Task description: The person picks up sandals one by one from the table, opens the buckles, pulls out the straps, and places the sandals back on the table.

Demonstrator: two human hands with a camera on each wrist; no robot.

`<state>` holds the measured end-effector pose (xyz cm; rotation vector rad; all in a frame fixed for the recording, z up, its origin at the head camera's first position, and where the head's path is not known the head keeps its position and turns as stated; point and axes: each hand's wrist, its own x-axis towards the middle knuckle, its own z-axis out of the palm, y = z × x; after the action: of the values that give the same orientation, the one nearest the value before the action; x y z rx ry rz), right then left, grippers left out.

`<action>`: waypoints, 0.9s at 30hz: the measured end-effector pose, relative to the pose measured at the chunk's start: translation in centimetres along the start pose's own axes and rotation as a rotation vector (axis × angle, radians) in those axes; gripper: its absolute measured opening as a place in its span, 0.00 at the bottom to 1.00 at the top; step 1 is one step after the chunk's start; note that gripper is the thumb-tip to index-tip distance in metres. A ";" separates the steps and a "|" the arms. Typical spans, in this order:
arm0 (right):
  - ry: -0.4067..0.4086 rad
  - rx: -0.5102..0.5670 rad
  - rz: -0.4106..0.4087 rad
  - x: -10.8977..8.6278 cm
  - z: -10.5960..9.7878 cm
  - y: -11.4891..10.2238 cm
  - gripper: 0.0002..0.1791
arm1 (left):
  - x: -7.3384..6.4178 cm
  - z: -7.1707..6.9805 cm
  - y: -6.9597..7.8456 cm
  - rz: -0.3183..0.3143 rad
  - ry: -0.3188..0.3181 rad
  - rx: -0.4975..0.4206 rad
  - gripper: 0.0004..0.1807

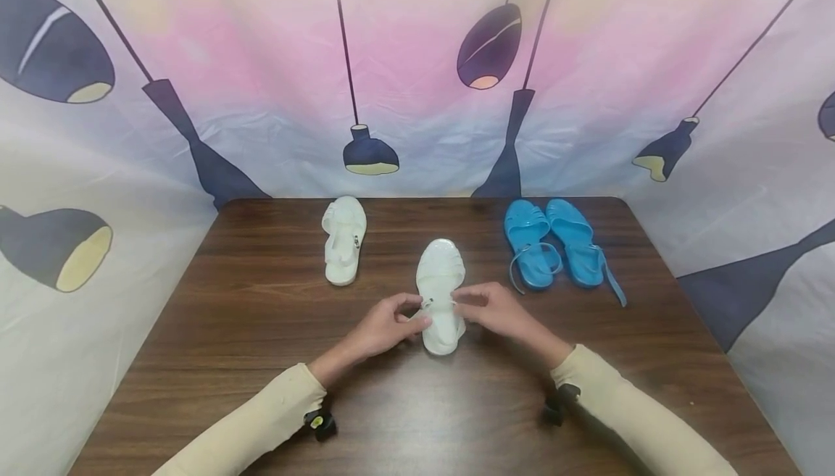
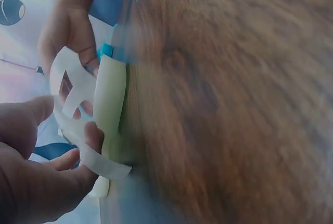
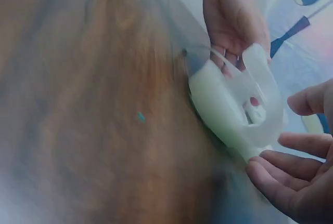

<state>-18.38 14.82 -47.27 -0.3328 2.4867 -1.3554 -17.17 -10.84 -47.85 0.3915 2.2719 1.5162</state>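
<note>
A white sandal (image 1: pixel 441 262) lies on the table between both hands, its toe pointing away from me. My left hand (image 1: pixel 386 325) pinches the sandal's loose ankle strap (image 2: pixel 106 165) between thumb and fingers on the left side. On the other side, my right hand (image 1: pixel 499 311) reaches in with its fingers fairly straight. In the right wrist view the right fingertips (image 3: pixel 256 165) are right at the sandal's edge, and the thumb stands apart from the strap. A second white sandal (image 1: pixel 342 273) sits farther back to the left.
Two blue sandals (image 1: pixel 525 219) stand side by side at the back right, one with its strap (image 1: pixel 612 280) hanging out over the wood. The brown table (image 1: pixel 261 382) meets a printed fabric backdrop (image 1: pixel 417 48) along its far edge.
</note>
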 end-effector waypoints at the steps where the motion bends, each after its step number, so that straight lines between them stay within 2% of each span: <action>1: 0.010 -0.069 -0.029 0.2 -0.1 -0.3 0.19 | 0.0 -0.1 -0.1 0.000 0.005 0.001 0.27; 3: 0.023 -0.182 -0.091 0.7 -0.3 -0.9 0.18 | -0.1 -0.2 -0.2 0.001 0.016 0.003 0.25; 5: 0.004 -0.227 -0.146 1.3 -0.3 -1.4 0.17 | -0.2 -0.2 -0.4 0.001 0.031 0.008 0.22; 11: -0.063 -0.279 -0.259 3.2 0.3 -2.2 0.17 | -0.4 -0.1 -0.8 -0.004 0.050 0.016 0.17; 19: -0.183 -0.286 -0.303 4.3 0.6 -2.5 0.13 | -0.4 -0.3 -0.8 -0.007 0.037 -0.041 0.13; 27: -0.256 -0.295 -0.310 4.8 0.3 -1.9 0.10 | -0.3 -0.5 -0.8 0.003 0.025 0.011 0.11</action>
<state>-22.66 11.95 -46.45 -0.9278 2.4816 -0.9637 -17.15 -11.70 -48.32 0.3815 2.3004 1.5192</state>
